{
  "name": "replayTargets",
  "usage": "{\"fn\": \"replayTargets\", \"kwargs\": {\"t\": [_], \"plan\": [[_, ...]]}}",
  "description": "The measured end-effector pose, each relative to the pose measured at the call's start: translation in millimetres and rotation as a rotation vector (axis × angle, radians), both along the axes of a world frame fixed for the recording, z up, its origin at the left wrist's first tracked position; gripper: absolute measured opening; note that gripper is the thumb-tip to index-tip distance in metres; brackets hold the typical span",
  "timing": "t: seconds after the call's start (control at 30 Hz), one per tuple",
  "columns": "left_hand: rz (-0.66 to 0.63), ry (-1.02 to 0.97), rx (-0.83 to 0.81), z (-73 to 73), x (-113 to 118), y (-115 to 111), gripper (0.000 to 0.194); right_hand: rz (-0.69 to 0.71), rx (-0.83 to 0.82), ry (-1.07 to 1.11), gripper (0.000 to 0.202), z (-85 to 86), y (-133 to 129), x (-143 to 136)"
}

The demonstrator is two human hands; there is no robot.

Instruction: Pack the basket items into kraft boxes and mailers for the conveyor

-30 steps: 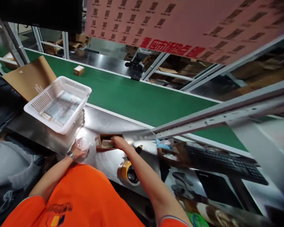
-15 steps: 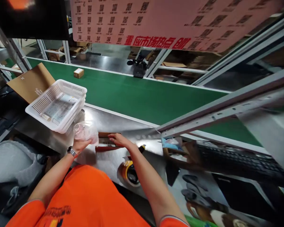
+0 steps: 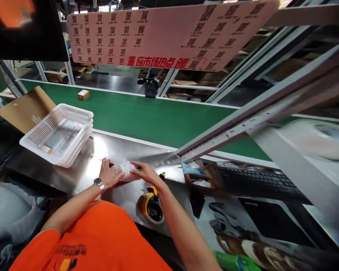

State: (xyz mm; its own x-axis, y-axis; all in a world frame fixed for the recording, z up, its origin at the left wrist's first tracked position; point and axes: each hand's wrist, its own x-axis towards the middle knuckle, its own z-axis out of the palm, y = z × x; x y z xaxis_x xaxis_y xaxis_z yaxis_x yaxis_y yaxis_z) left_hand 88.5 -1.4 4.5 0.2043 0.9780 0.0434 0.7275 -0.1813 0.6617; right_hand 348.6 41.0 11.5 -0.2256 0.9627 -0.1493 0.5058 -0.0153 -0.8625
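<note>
A clear bubble-wrapped bundle point(image 3: 124, 168) lies over a small brown cardboard box point(image 3: 131, 178) on the metal table, covering most of it. My left hand point(image 3: 109, 175), with a watch on the wrist, rests on the bundle's left side with its fingers spread. From the right, my right hand point(image 3: 144, 172) touches the bundle and the box's right end; its fingers are bent, partly over the wrap. What is inside the box cannot be seen.
Stacked white baskets point(image 3: 70, 158) stand at the left beside a cardboard flap point(image 3: 28, 109). A tape dispenser point(image 3: 153, 207) sits near my right forearm. Behind runs a green conveyor point(image 3: 147, 120) with a small box point(image 3: 83, 95). A metal post point(image 3: 228, 131) slants at the right.
My left hand has carried the bundle right, onto the box, and its fingers have spread. My right hand has stayed by the box's right end. The camera view has shifted.
</note>
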Motion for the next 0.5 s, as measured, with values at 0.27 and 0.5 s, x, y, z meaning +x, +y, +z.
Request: {"fn": "replayTargets", "kwargs": {"t": [0.27, 0.5], "plan": [[-0.137, 0.194, -0.055, -12.3, -18.7, 4.4, 0.02, 0.144, -0.083, -0.467, 0.059, -35.6, 7.0, -53.6], [-0.206, 0.029, -0.005, 18.7, -43.3, 2.0, 0.053, 0.354, -0.153, -0.603, 0.024, -35.8, 31.5, -80.6]]}}
